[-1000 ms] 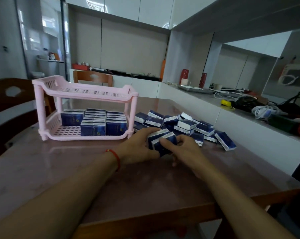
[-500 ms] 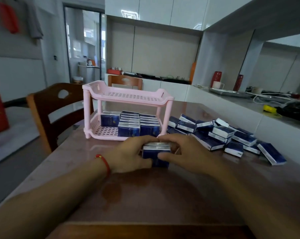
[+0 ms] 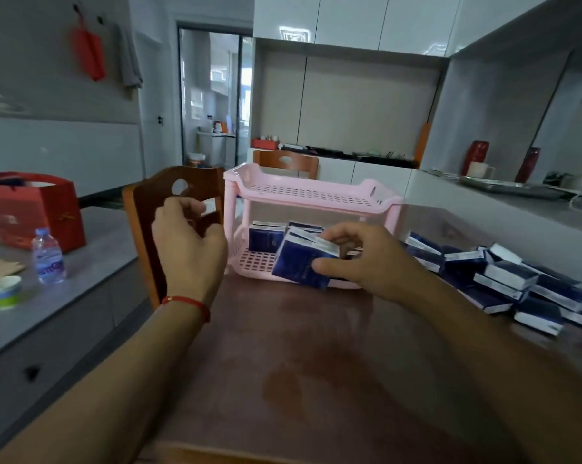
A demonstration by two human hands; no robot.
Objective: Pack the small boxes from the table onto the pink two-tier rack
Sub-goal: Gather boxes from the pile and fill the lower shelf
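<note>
The pink two-tier rack [image 3: 313, 190] stands on the brown table [image 3: 299, 363]. Its top tier holds nothing; several dark blue boxes [image 3: 266, 237] stand on the lower tier. My right hand [image 3: 366, 259] grips a small stack of blue boxes [image 3: 299, 262], tilted, just in front of the lower tier. My left hand [image 3: 189, 242] hovers left of the rack with loosely curled fingers and holds nothing. A pile of loose blue boxes [image 3: 517, 283] lies on the table to the right.
A wooden chair [image 3: 148, 222] stands against the table's left edge beside the rack, another chair [image 3: 286, 162] behind it. On the grey counter at left sit a water bottle [image 3: 48, 256], a paper cup [image 3: 6, 291] and a red bag [image 3: 35, 209]. A white counter runs along the right.
My right hand has lifted the stack of boxes off the table and carried it to the rack's lower tier. My left hand has let go and moved up and left. The view turned left.
</note>
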